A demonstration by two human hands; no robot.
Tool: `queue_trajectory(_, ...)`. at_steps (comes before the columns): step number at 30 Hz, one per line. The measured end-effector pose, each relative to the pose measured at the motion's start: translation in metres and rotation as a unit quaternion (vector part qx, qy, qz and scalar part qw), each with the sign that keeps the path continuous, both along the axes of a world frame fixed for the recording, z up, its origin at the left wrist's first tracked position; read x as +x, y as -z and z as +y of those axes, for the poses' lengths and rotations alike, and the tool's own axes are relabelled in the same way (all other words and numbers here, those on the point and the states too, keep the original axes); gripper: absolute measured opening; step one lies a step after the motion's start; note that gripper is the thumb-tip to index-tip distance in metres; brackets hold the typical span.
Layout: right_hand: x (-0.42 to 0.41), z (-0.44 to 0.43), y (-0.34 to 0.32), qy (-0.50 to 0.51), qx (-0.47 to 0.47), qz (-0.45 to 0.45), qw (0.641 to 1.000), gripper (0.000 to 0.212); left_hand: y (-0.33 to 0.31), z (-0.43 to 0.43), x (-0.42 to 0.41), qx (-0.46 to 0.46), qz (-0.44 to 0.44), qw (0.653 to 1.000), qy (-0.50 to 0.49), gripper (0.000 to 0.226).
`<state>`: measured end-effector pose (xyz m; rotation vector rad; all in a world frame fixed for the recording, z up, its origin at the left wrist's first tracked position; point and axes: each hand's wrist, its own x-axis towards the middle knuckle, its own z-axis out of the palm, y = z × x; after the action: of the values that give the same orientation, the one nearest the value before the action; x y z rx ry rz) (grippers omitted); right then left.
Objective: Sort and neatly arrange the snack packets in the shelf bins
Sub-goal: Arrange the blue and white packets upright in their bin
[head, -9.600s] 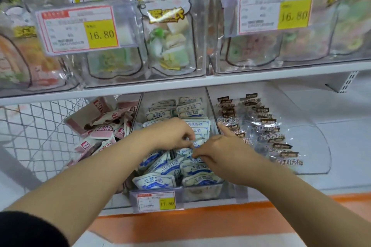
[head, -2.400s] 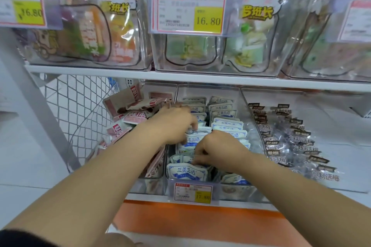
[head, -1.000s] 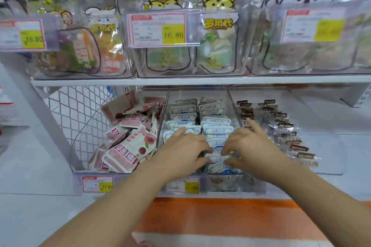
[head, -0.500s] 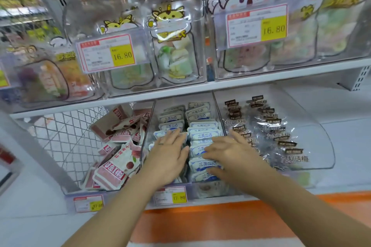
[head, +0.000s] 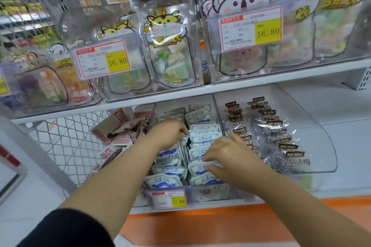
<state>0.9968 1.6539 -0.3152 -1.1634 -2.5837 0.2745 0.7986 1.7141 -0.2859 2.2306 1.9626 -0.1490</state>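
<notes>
Item under inspection: blue-and-white snack packets, stood on edge in two rows inside the middle clear bin, lower centre of the frame. The right row is fairly even; the left row is looser, with several packets leaning at the near end. Judged as handled goods, they are light, soft, pillow-type pouches with glossy film, so likely slippery and prone to slump or fan out when released. The best purchase is a pinch on the sealed top edge, or flat pressure on a block of several at once; squeezing the bellies risks crushing the contents. The left hand has its fingers curled over the top edges of packets midway along the left row and grips them. The right hand pinches a packet of the right row, nearer the front, between curled fingers and thumb. A yellow-and-white price tag is fixed to the bin front. To the left, pink-and-red packets lie jumbled in the neighbouring bin beside a wire mesh panel. To the right, clear dark-labelled packets fill another bin. In the upper half, cartoon-animal pouches occupy the upper shelf bins.
</notes>
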Motion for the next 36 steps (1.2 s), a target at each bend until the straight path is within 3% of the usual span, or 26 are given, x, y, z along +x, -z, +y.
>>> queue_trajectory(4, 0.001, 0.002, 0.001, -0.003, -0.009, 0.021, 1.000, 0.032, 0.007, 0.019, 0.001, -0.010, 0.010, 1.000, -0.003, 0.028)
queue_trajectory(13, 0.005, 0.003, 0.003, -0.015, -0.003, 0.017, 1.000, 0.029, 0.003, 0.019, -0.023, 0.002, 0.073, 0.997, 0.005, 0.008)
queue_trajectory(21, 0.001, -0.002, 0.001, -0.002, -0.005, -0.002, 1.000, 0.029, 0.007, 0.006, -0.027, 0.045, 0.051, 0.998, -0.010, 0.028)
queue_trajectory(27, -0.014, -0.013, -0.014, 0.006, 0.027, 0.006, 1.000, 0.029, -0.005, -0.066, -0.045, 0.163, -0.084, 0.982, -0.050, 0.027)
queue_trajectory(31, -0.052, -0.021, -0.027, -0.015, 0.023, 0.028, 0.999, 0.026, -0.003, -0.126, -0.085, 0.281, -0.193, 0.932, -0.123, 0.023)
queue_trajectory(34, -0.095, -0.025, -0.031, -0.053, 0.029, 0.018, 0.998, 0.025, 0.009, -0.144, -0.121, 0.302, -0.286, 0.891, -0.183, 0.020)
queue_trajectory(36, -0.123, -0.025, -0.032, -0.080, 0.033, 0.005, 0.996, 0.026, 0.013, -0.150, -0.140, 0.304, -0.304, 0.878, -0.212, 0.017)
